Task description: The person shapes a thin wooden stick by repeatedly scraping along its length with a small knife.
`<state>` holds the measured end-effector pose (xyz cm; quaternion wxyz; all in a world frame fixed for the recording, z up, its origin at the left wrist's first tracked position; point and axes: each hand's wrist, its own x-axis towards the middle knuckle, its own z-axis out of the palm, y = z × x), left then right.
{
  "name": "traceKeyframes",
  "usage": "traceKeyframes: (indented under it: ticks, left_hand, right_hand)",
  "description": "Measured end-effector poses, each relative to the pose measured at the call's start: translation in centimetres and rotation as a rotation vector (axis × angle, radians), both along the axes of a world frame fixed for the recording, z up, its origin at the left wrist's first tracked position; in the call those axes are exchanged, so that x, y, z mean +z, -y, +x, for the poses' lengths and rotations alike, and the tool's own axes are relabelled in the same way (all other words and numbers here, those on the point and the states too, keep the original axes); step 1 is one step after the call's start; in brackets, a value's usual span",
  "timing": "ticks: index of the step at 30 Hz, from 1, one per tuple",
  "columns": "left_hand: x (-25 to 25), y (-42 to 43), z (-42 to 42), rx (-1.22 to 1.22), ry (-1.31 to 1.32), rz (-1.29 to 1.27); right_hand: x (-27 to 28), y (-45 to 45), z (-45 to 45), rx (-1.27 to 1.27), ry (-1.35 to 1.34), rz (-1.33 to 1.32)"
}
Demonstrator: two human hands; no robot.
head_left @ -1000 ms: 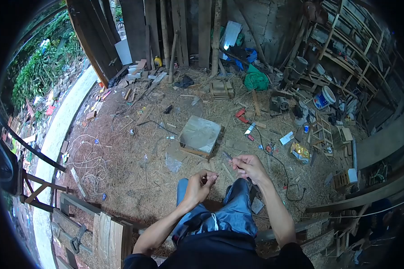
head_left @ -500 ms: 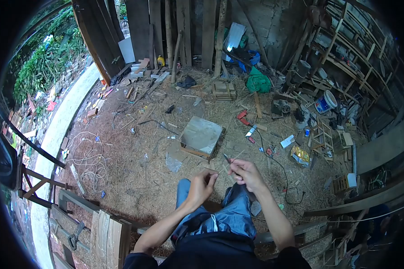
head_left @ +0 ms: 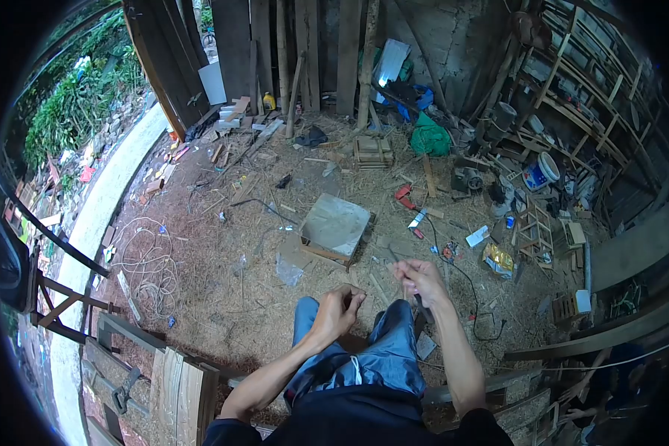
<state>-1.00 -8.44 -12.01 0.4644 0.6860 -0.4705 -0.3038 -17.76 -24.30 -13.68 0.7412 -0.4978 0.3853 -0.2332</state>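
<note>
My right hand [head_left: 424,282] is closed around a slim dark knife [head_left: 392,255], its blade pointing up and left past the fingertips and its dark handle showing below the palm. My left hand [head_left: 336,312] is held in a pinch above my left knee. Whatever sits between its fingertips, if anything, is too small to make out. A gap separates the two hands, with a thin pale stick [head_left: 379,287] showing in it. Beyond them a low wooden box with a grey square top [head_left: 336,224] stands on the floor.
A red power tool [head_left: 404,195] with a dark cord lies ahead right, near a gold foil bag [head_left: 497,260]. Coiled rope [head_left: 150,271] lies at left. Wooden frames [head_left: 535,230] and a white-blue bucket [head_left: 540,172] stand at right. Planks [head_left: 182,390] are close at lower left.
My right hand has moved right and slightly up, away from my left hand, taking the knife with it. My left hand has shifted only slightly.
</note>
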Motion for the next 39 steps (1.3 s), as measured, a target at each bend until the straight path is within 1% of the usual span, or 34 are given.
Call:
traceKeyframes:
  ticks: [1, 3, 4, 5, 6, 8, 9, 11, 13, 14, 16, 17, 19, 21, 23, 25, 27, 28, 30, 32, 34, 35, 36, 37, 38, 39]
  left_hand:
    - [-0.4, -0.4, 0.4, 0.005, -0.015, -0.004]
    - [-1.7, -1.2, 1.7, 0.012, -0.019, -0.007]
    - [-2.7, -1.6, 2.7, 0.030, -0.121, 0.016]
    - [-3.4, -1.8, 3.3, 0.049, -0.226, 0.037]
    - [-3.4, -1.4, 3.6, 0.051, -0.225, 0.033]
    - [-3.3, -0.6, 3.7, -0.020, -0.608, 0.146]
    - [-3.4, -0.3, 3.2, -0.029, -0.613, 0.149]
    - [-3.6, 0.5, 2.1, -0.088, -0.739, 0.185]
    - [-2.2, 0.4, 1.1, -0.109, -0.723, 0.189]
    - [-1.6, 0.4, 1.0, -0.132, -0.706, 0.187]
    - [-2.4, 0.4, 1.2, -0.121, -0.730, 0.194]
    - [-2.8, 0.6, 1.2, -0.120, -0.730, 0.165]
    - [-2.2, 0.8, 0.9, -0.122, -0.735, 0.131]
    - [-1.1, 0.7, 1.2, -0.121, -0.697, 0.189]
    - [-2.1, 0.6, 1.2, -0.125, -0.671, 0.175]
    - [-1.2, 0.5, 1.2, -0.129, -0.648, 0.161]
    - [0.2, 0.5, 1.2, -0.112, -0.686, 0.253]
    - [-0.1, 0.7, 1.2, -0.117, -0.688, 0.252]
    - [-1.0, 0.6, 1.1, -0.116, -0.611, 0.202]
    - [-1.0, 0.5, 1.3, -0.137, -0.606, 0.190]
    - [-0.6, -0.5, 2.0, -0.155, -0.599, 0.182]
    - [0.1, -1.4, 2.8, -0.139, -0.579, 0.265]
    - [0.5, -2.1, 3.6, -0.121, -0.556, 0.350]
    - [-0.2, -2.4, 4.4, -0.111, -0.657, 0.346]
    - [-1.0, -2.1, 4.8, -0.109, -0.654, 0.341]
    - [-1.8, -1.8, 4.9, -0.074, -0.741, 0.290]
  right_hand:
    - [-0.5, 0.8, -0.5, -0.050, -0.031, -0.054]
    - [-1.7, 4.6, -3.6, -0.313, 0.027, -0.073]
    - [-1.3, 5.4, -4.4, -0.387, 0.041, -0.112]
    - [-1.7, 5.4, -4.5, -0.347, 0.042, -0.131]
    - [-0.9, 4.7, -4.6, -0.308, 0.039, -0.155]
    - [0.1, 1.9, -2.7, -0.074, 0.094, -0.103]
    - [0.7, -0.1, -1.4, -0.041, 0.084, -0.062]
    - [0.8, -2.5, 0.5, -0.007, 0.076, -0.021]
    - [0.3, -3.8, 1.5, 0.165, 0.183, 0.079]
    - [0.3, -3.6, 1.5, 0.169, 0.188, 0.081]
    - [0.5, -3.1, 1.1, 0.180, 0.107, 0.059]
    - [0.4, -3.0, 1.2, 0.165, 0.114, 0.057]
    - [0.6, -2.6, 1.1, 0.163, 0.113, 0.049]
    - [0.8, -2.0, 1.2, 0.163, 0.119, 0.040]
    - [0.7, -1.4, 0.7, 0.116, 0.120, 0.015]
    - [0.5, -0.7, 0.5, 0.101, 0.087, -0.013]
    - [0.5, -0.4, 0.3, 0.080, 0.053, -0.044]
    - [0.6, -0.4, 0.4, 0.089, 0.054, -0.032]
    - [0.2, -0.4, 0.2, 0.098, 0.052, -0.017]
    - [-0.6, 0.5, -0.2, 0.083, 0.061, -0.022]
    - [-2.4, 3.2, -2.0, -0.257, -0.114, -0.266]
    - [-3.0, 5.7, -4.8, -0.302, -0.017, -0.220]
    - [-2.0, 6.7, -6.1, -0.346, 0.082, -0.170]
    - [-2.1, 6.6, -6.0, -0.345, 0.088, -0.170]
    - [-2.1, 6.4, -6.2, -0.352, 0.033, -0.165]
    - [-1.1, 5.6, -6.0, -0.362, -0.026, -0.158]
